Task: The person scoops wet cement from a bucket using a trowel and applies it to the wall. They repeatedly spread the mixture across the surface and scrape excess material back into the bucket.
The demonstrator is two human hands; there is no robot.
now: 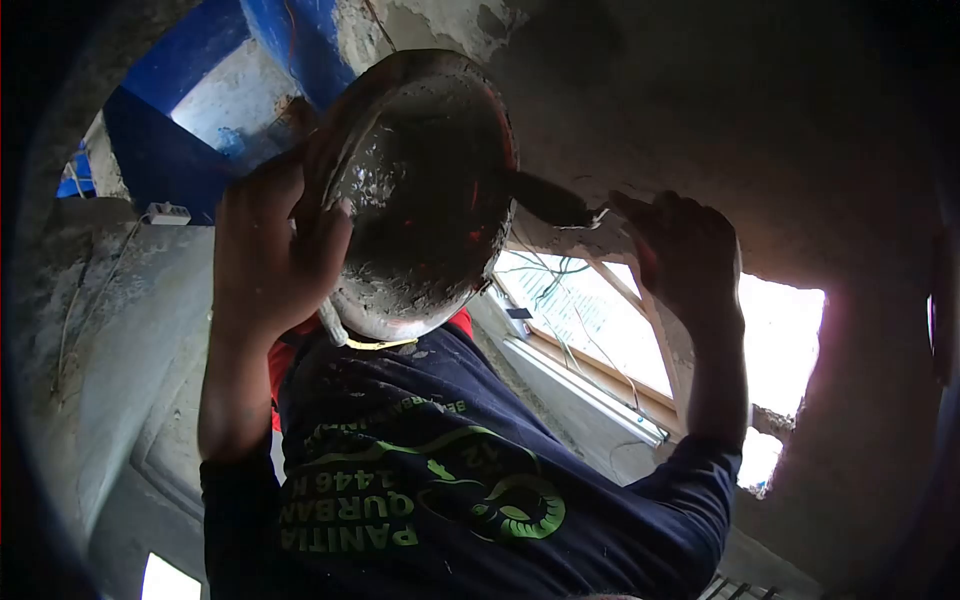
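A round bowl (pixel 420 300) is tilted up in front of my chest, its inner side coated with wet grey mortar (pixel 400 150). My left hand (pixel 270 245) grips its left rim, with the thumb over the edge. From the right rim, the dark handle of a trowel-like tool (pixel 550 200) sticks out, ending in a small pale metal bend. My right hand (pixel 690 245) is closed at that end with bent fingers. Shadow hides the tool's blade and the exact grip.
Behind the bowl stands a blue-painted structure (pixel 150 140). A white power socket strip (pixel 168 213) with a cable hangs at the left wall. To the right are a wood-framed window opening (pixel 590 310), loose wires and a rough grey wall (pixel 800 180).
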